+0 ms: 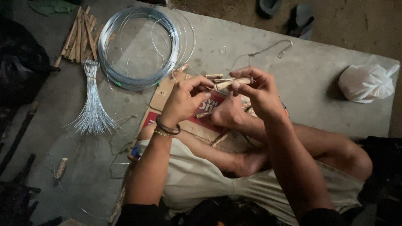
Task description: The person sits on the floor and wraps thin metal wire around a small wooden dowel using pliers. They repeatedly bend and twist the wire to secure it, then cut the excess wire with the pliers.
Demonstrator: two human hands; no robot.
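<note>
Head view: right hand pinches the small wooden stick lying near-horizontal toward the left hand, whose fingertips are closed on its left end, both above cardboard on a grey concrete floor, wire coil and cut wire bundle lying left.

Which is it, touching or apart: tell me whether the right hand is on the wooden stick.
Touching. The head view shows the right hand pinching the wooden stick between thumb and fingers, no gap.

Head camera, steeply downward, close.
</note>
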